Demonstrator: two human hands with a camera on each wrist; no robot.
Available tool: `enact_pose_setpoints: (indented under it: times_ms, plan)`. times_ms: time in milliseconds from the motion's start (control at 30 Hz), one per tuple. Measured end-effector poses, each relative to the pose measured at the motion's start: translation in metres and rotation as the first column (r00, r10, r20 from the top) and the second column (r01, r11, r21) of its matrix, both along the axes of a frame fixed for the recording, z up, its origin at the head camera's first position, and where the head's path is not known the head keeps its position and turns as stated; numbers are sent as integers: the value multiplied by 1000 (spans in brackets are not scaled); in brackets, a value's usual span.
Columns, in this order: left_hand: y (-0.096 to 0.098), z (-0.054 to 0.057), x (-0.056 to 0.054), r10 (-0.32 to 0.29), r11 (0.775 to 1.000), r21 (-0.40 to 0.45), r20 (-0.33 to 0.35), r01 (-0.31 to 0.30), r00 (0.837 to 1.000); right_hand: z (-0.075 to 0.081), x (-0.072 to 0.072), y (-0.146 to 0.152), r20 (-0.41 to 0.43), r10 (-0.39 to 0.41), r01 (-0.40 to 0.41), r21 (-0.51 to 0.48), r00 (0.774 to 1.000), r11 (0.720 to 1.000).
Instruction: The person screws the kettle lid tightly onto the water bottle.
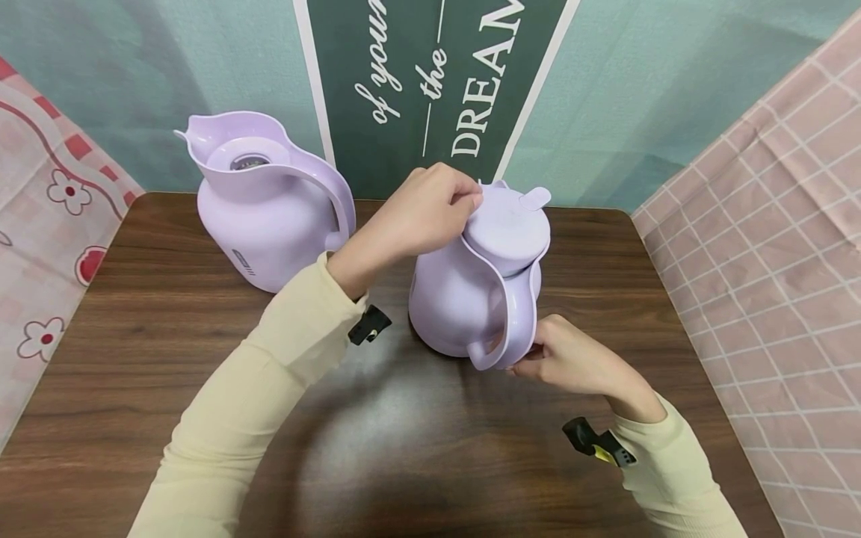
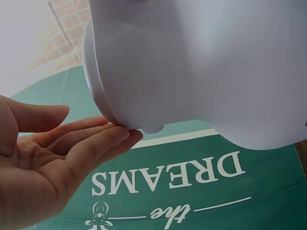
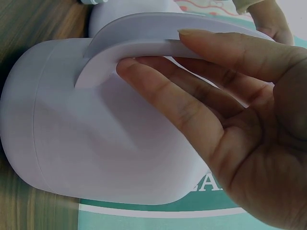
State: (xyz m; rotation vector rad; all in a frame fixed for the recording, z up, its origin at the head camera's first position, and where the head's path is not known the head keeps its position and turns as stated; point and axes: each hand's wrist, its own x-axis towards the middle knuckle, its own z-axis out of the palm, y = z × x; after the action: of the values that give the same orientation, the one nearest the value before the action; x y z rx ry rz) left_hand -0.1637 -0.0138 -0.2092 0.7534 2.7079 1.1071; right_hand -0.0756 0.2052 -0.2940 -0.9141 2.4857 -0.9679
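A lilac thermos jug (image 1: 444, 306) stands on the table with its lid (image 1: 507, 228) on top and its handle toward me. My left hand (image 1: 430, 205) is at the upper left of this jug; in the left wrist view its fingertips (image 2: 122, 134) touch the rim and the thumb stays apart. Low on the jug's handle (image 1: 519, 314), my right hand (image 1: 572, 355) grips it. The right wrist view shows fingers hooked under the handle (image 3: 139, 50), thumb laid along the other side.
A second lilac jug (image 1: 269, 209) stands at the back left, its top uncovered and a round inner mouth showing. The brown wooden table (image 1: 430, 463) meets a teal cloth (image 1: 222, 67) with a lettered green panel (image 1: 417, 90) behind. Pink tiled cloth (image 1: 773, 246) borders the right.
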Motion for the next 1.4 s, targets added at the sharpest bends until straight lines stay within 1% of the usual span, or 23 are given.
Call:
enact_pose_setpoints:
  times_ms: [133,267,500,600,700,833,1133,1400]
  plan:
    - [-1,2,-2,-3,1000,-17,28,4,1000,0,0,0,1,-5,5,1,1000,1000]
    - [-3,4,1,8,1000,-30,50,-7,999,0,0,0,-12,0,0,-5,1000,1000]
    - [-8,7,13,40,999,-17,41,-40,998,0,0,-1,-36,9,-10,-15,999,1000]
    - [-10,8,19,38,999,-18,37,-37,999,0,0,-1,-23,5,-5,-12,1000,1000]
    - [-10,9,21,27,999,-26,23,-26,999,1,0,-1,-10,-1,1,-4,1000,1000]
    - [-8,10,22,20,999,-33,9,-20,1000,1,0,-1,-8,-6,6,0,1000,1000]
    - [-7,8,21,17,999,-31,3,-17,1000,3,1,-3,-14,-23,23,29,1000,999]
    - [-7,8,22,26,999,-31,-8,-26,1000,4,1,-5,-50,-28,30,41,998,999]
